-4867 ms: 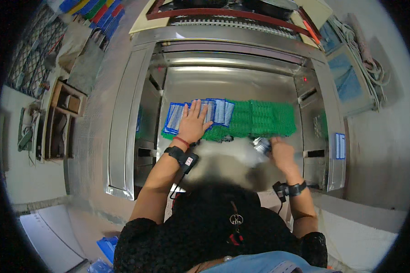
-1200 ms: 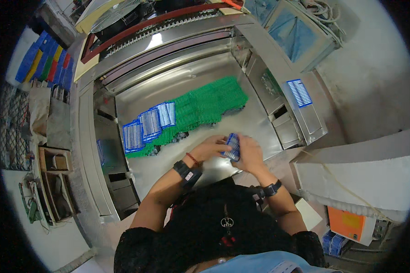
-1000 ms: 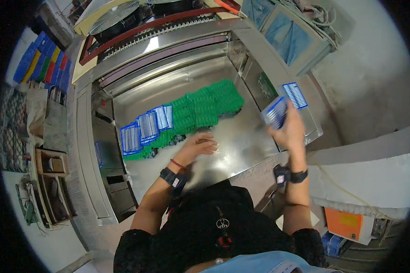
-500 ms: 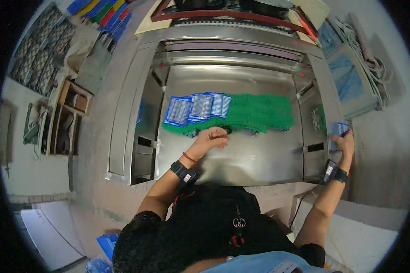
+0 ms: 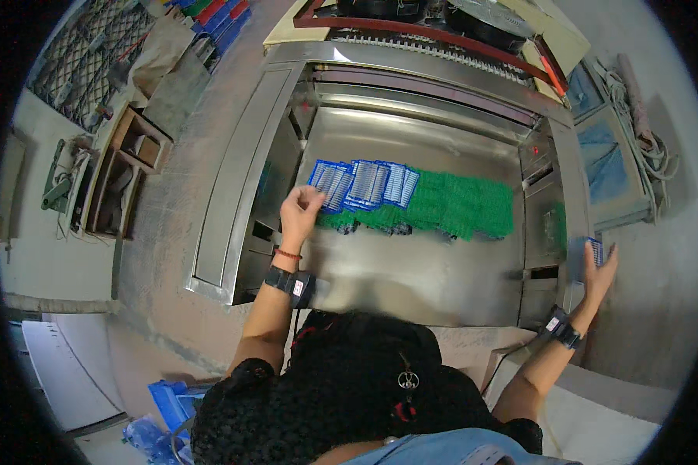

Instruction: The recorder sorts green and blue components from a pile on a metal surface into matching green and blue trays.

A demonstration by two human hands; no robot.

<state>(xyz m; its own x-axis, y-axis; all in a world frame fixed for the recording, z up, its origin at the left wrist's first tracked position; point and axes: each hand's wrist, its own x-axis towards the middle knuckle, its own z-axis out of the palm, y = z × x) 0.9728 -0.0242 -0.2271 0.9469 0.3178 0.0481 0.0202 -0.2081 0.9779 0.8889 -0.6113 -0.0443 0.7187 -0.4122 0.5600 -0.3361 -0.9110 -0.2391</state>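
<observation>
My left hand (image 5: 299,218), with curled fingers, is at the near left corner of a row of overlapping blue-edged cards (image 5: 368,184) lined with thin silvery strips. Whether a card is between its fingertips is hidden. The cards lie on a long green textured strip (image 5: 461,203), with dark bits showing along its near edge. Out at the metal frame's right rim, my right hand (image 5: 598,277) has its thumb and fingers apart, beside another small blue-edged card (image 5: 595,251).
A stainless steel recessed worktop (image 5: 411,271) with raised side walls surrounds the strip. Dark pans (image 5: 485,22) stand behind it inside a red-brown frame. Wooden compartments (image 5: 124,174) are at left; hoses and blue-paned frames (image 5: 609,155) at right.
My left hand has moved left from the near middle of the green strip to the cards' left end. My right hand has stayed by the right rim, its fingers now spread apart. The view has shifted.
</observation>
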